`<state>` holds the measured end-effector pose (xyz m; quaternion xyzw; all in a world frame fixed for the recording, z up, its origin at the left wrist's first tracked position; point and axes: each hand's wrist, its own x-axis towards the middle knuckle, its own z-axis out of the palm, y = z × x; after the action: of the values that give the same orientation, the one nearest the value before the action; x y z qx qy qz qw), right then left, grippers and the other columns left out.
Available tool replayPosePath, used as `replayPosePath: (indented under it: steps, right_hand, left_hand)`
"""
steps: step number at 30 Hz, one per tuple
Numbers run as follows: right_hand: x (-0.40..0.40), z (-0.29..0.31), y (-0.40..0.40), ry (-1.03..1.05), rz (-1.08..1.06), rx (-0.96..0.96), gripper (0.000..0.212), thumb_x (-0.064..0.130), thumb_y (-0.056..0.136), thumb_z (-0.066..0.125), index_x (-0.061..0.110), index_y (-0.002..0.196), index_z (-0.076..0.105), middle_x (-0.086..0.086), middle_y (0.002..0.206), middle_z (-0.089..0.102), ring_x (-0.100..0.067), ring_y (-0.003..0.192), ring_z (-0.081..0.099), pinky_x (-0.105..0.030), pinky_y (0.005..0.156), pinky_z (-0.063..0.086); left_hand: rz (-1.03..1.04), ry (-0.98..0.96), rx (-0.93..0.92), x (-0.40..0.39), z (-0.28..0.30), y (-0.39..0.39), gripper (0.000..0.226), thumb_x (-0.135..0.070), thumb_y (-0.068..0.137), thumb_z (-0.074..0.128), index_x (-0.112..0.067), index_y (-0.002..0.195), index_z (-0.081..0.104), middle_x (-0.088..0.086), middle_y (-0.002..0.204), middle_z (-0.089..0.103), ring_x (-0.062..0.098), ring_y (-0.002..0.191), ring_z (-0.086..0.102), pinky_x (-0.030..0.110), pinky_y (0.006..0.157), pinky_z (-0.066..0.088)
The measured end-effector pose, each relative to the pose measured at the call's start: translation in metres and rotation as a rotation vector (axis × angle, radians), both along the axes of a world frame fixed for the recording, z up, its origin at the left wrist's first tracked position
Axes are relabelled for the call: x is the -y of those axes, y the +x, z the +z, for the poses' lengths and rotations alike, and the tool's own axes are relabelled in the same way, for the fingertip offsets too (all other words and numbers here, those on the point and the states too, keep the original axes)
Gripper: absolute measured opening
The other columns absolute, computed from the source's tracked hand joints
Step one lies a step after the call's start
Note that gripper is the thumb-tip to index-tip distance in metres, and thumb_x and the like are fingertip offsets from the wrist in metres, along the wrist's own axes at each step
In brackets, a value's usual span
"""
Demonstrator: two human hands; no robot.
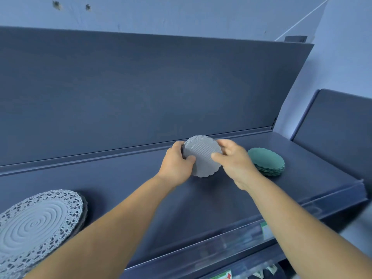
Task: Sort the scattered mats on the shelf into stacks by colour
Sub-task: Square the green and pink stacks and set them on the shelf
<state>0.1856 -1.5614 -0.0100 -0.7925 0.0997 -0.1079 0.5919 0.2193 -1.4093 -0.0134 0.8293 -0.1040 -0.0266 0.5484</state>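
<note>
A stack of small round grey mats [202, 156] with scalloped edges sits at the middle of the dark shelf [201, 202], tilted toward me. My left hand [177, 164] grips its left edge, thumb on top. My right hand [233, 160] holds its right edge, thumb laid across the top face and fingers behind. Just right of my right hand lies a stack of small green mats [267, 161], flat on the shelf. A stack of large grey lace-edged mats [38, 224] with a spiral pattern lies at the shelf's near left.
The shelf's dark back panel [141, 93] rises behind the mats. A clear price rail [241, 240] runs along the front edge. A second dark shelf unit [338, 125] stands to the right. Goods on a lower shelf [267, 271] show at the bottom.
</note>
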Motion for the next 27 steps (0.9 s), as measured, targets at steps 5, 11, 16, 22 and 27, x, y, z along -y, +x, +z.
replayPosePath:
  steps: [5,11,16,22,27]
  right_hand:
    - [0.026,0.007,-0.015,-0.019,-0.114,-0.03,0.024,0.007,0.086,0.062,0.007,0.109,0.067,0.003,0.088,0.069,-0.015,0.087,0.062,-0.03,0.084,0.051]
    - [0.042,-0.007,-0.021,-0.134,-0.23,-0.135,0.026,0.016,0.083,0.065,0.004,0.107,0.068,-0.007,0.091,0.067,-0.021,0.086,0.06,-0.047,0.093,0.053]
    - [0.042,-0.013,-0.019,-0.277,-0.234,-0.152,0.037,0.018,0.081,0.059,-0.01,0.105,0.06,-0.013,0.073,0.048,-0.019,0.069,0.039,-0.028,0.066,0.04]
    - [0.042,-0.015,-0.019,-0.43,-0.208,-0.21,0.02,0.02,0.086,0.055,0.001,0.079,0.056,-0.009,0.072,0.042,-0.024,0.068,0.037,-0.029,0.061,0.031]
    - [0.041,-0.013,-0.018,-0.634,-0.145,-0.224,0.037,0.02,0.091,0.048,0.013,0.059,0.03,-0.002,0.058,0.032,-0.025,0.068,0.034,-0.032,0.049,0.023]
  left_hand:
    - [0.029,-0.086,-0.176,0.026,0.004,-0.003,0.011,-0.017,0.083,0.066,-0.01,0.092,0.065,0.011,0.101,0.071,0.029,0.094,0.067,0.04,0.088,0.055]
    - [0.05,0.026,-0.236,0.05,-0.002,-0.004,0.009,-0.019,0.071,0.064,-0.013,0.072,0.058,0.006,0.07,0.053,0.021,0.066,0.046,0.033,0.062,0.045]
    - [0.087,0.139,-0.219,0.055,-0.007,-0.004,0.03,-0.013,0.075,0.06,-0.013,0.054,0.039,0.005,0.059,0.041,0.024,0.061,0.038,0.026,0.053,0.032]
    - [0.064,0.258,-0.206,0.061,-0.008,-0.005,0.036,-0.014,0.079,0.059,-0.013,0.056,0.032,0.002,0.053,0.034,0.02,0.047,0.029,0.021,0.044,0.024]
    - [0.082,0.363,-0.175,0.062,-0.005,-0.005,0.038,-0.015,0.084,0.057,-0.013,0.058,0.03,0.001,0.054,0.033,0.019,0.047,0.028,0.022,0.043,0.024]
